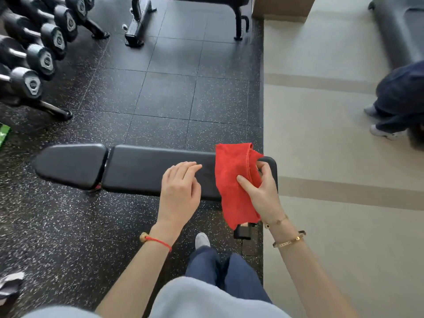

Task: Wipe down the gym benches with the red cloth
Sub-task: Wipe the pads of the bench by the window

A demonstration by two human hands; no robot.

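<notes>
A black padded gym bench (142, 168) lies across the dark rubber floor in front of me, its narrower seat pad on the left. The red cloth (231, 180) is draped over the bench's right end and hangs down its near side. My right hand (261, 191) grips the cloth's right edge, thumb and fingers pinching a fold. My left hand (181, 189) rests flat on the bench pad just left of the cloth, fingers apart and holding nothing.
A dumbbell rack (34, 53) stands at the far left. A second bench (190, 10) is at the top. Beige flooring (332, 157) begins right of the bench. Another person (399, 99) crouches at the right edge. My legs and shoe (202, 241) are below.
</notes>
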